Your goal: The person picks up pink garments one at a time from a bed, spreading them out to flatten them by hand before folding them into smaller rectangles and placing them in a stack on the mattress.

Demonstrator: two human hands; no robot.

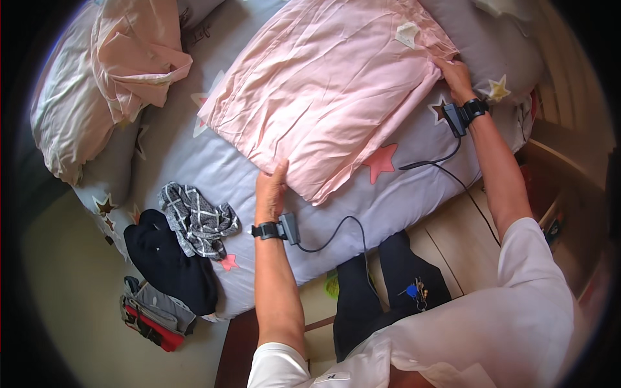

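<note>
A pink fabric cover, layered and wrinkled, lies spread over the star-patterned bed sheet. At its near left edge, my left hand grips the cloth, thumb on top and fingers hidden beneath. My right hand holds the opposite edge near the upper right corner, close to a grey pillow. A white label or patch shows on the cover near that corner. Both wrists wear black straps with small cabled devices.
Left on the bed are a crumpled pink cloth, a grey checked garment and a black garment. Folded grey and red clothes sit beyond the bed's edge. Cables hang from the wrist devices. Wooden furniture stands at the right.
</note>
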